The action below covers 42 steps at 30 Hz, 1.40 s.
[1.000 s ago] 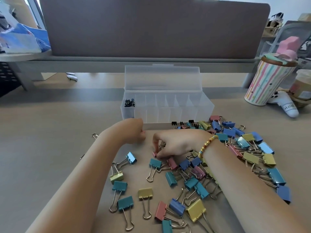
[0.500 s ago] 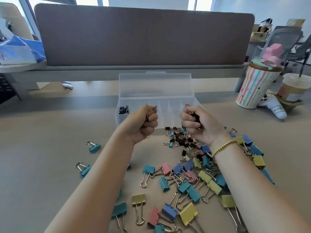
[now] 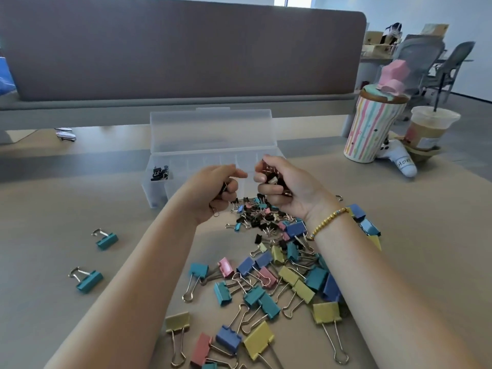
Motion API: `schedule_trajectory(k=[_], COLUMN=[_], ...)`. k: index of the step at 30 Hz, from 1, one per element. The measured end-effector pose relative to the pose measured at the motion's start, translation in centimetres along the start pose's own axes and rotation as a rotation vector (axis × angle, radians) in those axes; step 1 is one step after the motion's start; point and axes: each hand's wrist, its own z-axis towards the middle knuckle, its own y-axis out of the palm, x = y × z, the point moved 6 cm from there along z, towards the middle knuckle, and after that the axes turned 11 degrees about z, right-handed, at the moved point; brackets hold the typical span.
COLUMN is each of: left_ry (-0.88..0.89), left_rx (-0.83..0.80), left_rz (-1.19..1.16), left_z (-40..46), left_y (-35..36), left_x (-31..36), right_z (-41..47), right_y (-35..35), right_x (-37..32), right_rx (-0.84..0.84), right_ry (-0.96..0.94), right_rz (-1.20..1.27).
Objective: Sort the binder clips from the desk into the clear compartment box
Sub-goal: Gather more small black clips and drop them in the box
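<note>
my left hand (image 3: 217,189) curls round a few small dark clips and my right hand (image 3: 282,182) cups a fistful of small clips, both just before the clear plastic compartment box (image 3: 213,145), lid up. next, i judge, each handful needs its compartment; the heap of coloured binder clips (image 3: 269,278) waits on the desk.

desk (image 3: 53,302): pale wood-tone top across the frame
centre, lower: binder clips (image 3: 266,283) heaped
left: two teal clips (image 3: 89,280)
upper centre: clear compartment box (image 3: 210,145), lid up
upper right: striped cup (image 3: 370,129), iced drink (image 3: 428,129)
</note>
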Motion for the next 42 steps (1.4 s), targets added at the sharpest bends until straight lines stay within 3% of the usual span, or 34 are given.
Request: schedule_trajectory(k=[5, 11, 15, 18, 21, 23, 26, 28, 31, 37, 42], left_ry=[-0.025, -0.122, -0.046, 0.008, 0.041, 0.105, 0.175, 0.161, 0.167, 0.197, 0.175], left_rx=[0.019, -0.029, -0.034, -0.068, -0.042, -0.115, -0.224, -0.280, -0.343, -0.250, -0.305], left_rz=[0.058, -0.279, -0.217, 0.032, 0.620, 1.023, 1.339, 1.450, 1.576, 1.563, 1.666], left_z=[0.1, 0.2, 0.2, 0.1, -0.2, -0.5, -0.7, -1.0, -1.3, -1.1, -1.4], left_y=[-0.3, -0.9, -0.7, 0.0, 0.6, 1.7, 3.4, 4.0, 4.7, 4.5, 5.0], left_x=[-0.7, -1.5, -0.9, -0.4, -0.3, -0.5, -1.2, -1.5, -1.9, -1.5, -1.8], right_z=[-0.1, 0.3, 0.0, -0.5, -1.3, -2.1, -3.2, -3.7, -4.3, -4.3, -3.5], right_y=[-1.4, -2.5, -2.5, -2.3, -2.5, -2.4, -2.4, -2.6, -2.9, -2.3, -1.4], right_x=[1.1, 1.1, 0.5, -0.5, -1.8, -2.4, -1.8, -1.0, -0.5, -0.3, 0.4], right_rx=[-0.004, 0.099, 0.099, 0.053, 0.083, 0.111, 0.047, 0.009, 0.030, 0.052, 0.058], right_ry=[0.090, 0.095, 0.066, 0.058, 0.092, 0.162, 0.360, 0.488, 0.581, 0.591, 0.496], right_rz=[-0.163, 0.025, -0.010, -0.283, -0.752, -1.135, -1.616, -1.819, -1.922, -2.061, -2.071])
